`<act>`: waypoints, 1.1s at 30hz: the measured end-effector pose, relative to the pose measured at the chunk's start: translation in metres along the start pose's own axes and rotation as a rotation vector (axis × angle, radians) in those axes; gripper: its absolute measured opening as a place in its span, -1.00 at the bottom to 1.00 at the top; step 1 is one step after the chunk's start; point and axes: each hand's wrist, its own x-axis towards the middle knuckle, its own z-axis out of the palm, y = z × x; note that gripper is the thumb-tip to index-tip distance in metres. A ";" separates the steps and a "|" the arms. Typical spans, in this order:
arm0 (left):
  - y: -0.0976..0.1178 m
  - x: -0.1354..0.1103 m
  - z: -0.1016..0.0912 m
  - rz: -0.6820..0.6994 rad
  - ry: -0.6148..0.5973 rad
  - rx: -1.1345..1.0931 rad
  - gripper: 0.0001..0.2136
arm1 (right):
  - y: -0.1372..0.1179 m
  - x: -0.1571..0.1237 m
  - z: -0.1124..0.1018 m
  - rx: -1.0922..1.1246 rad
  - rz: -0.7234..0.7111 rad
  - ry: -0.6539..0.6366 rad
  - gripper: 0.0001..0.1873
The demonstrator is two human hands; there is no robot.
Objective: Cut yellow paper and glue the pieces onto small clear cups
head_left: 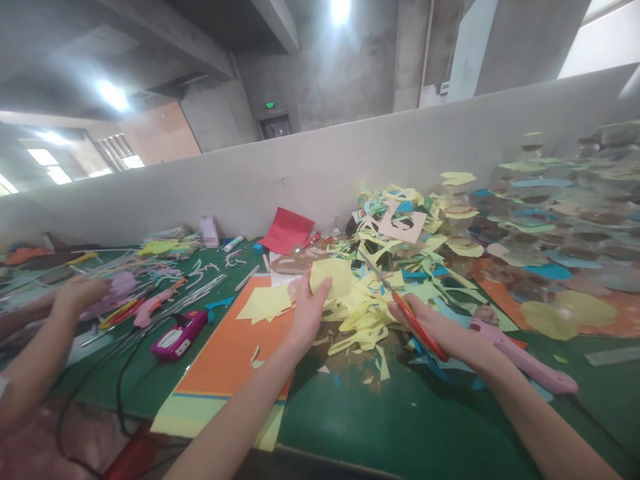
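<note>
In my left hand (pixel 307 303) a pale yellow piece of paper (pixel 336 275) is pinched between thumb and fingers, held up over the table. My right hand (pixel 417 320) is closed on red-handled scissors (pixel 425 337), their blades pointing up and to the left, apart from the paper. Below and behind both hands lies a heap of yellow, green and blue paper scraps (pixel 365 320). Left of my left hand, more yellow paper (pixel 263 303) rests on an orange sheet (pixel 225 353).
A pink glue gun (pixel 525 363) lies right of my right arm, near cut paper shapes (pixel 567 313). A purple power strip (pixel 179 337) with black cables sits at left. Another person's arm (pixel 55 333) reaches in there. A red sheet (pixel 287 231) stands by the low wall (pixel 250 193).
</note>
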 end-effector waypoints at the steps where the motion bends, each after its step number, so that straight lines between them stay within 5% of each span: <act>1: 0.001 -0.001 0.001 0.009 -0.008 0.003 -0.59 | -0.002 -0.001 -0.001 0.029 0.017 -0.076 -0.53; 3: 0.004 -0.002 0.002 0.014 -0.008 0.013 -0.63 | -0.005 -0.002 -0.002 0.061 0.063 -0.201 -0.51; 9: 0.007 -0.004 0.003 0.008 -0.016 0.027 -0.63 | -0.011 -0.001 0.001 0.015 0.079 -0.313 -0.55; 22: -0.008 0.000 0.002 -0.037 -0.110 -0.121 -0.48 | -0.004 0.012 0.008 0.101 0.053 -0.301 -0.39; 33: -0.005 -0.002 0.000 -0.127 -0.144 -0.117 -0.42 | -0.002 0.009 0.014 0.123 0.009 -0.311 -0.48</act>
